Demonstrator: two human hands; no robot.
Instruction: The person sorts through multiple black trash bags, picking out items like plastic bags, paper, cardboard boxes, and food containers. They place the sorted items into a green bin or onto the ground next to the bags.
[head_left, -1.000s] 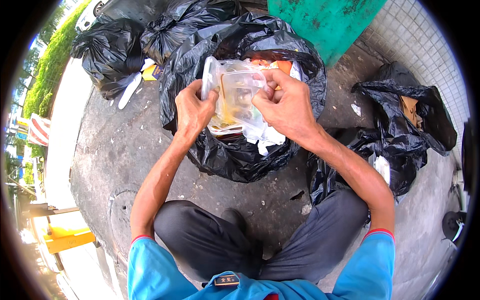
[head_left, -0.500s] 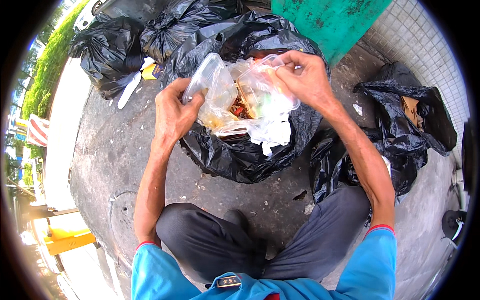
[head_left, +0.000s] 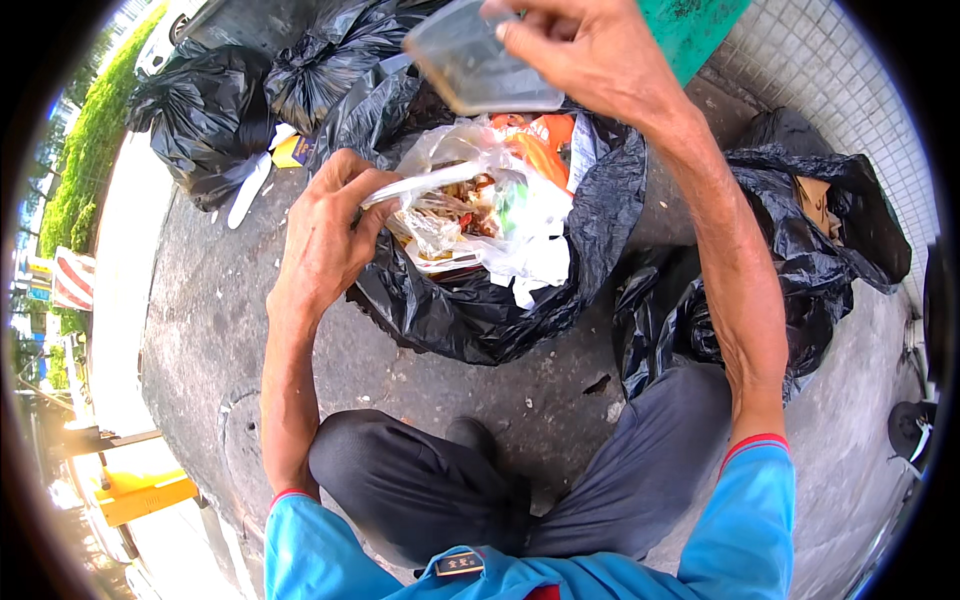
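As a seated person works over a wide-mouthed black bag (head_left: 480, 330) on the pavement (head_left: 390, 365), the right hand (head_left: 605, 60) grips a clear tub (head_left: 487, 70) by its upper edge, at the top of the view. The tub lies to the left of that hand, tilted above the far part of the bag; motion blurs it and the view's edge crowds it, so its long axis cannot be told with certainty. The right hand is plainly the nearer of the two. Well apart from the tub, the left hand (head_left: 325, 220) pinches a clear lid (head_left: 425, 184) between thumb and fingers; seen nearly edge-on, the lid stretches rightward and slightly away, over the bag's contents. Beneath and beside it lie food scraps (head_left: 478, 200), crumpled white tissue (head_left: 530, 255) and an orange wrapper (head_left: 548, 150). Half a second earlier, the tub hung low over the litter, close to the lid; it has since gone up and away, leaving the scraps in fuller view. The left hand has shifted slightly nearer the body, and its lid, which had shown its broad face, now shows little more than a rim.
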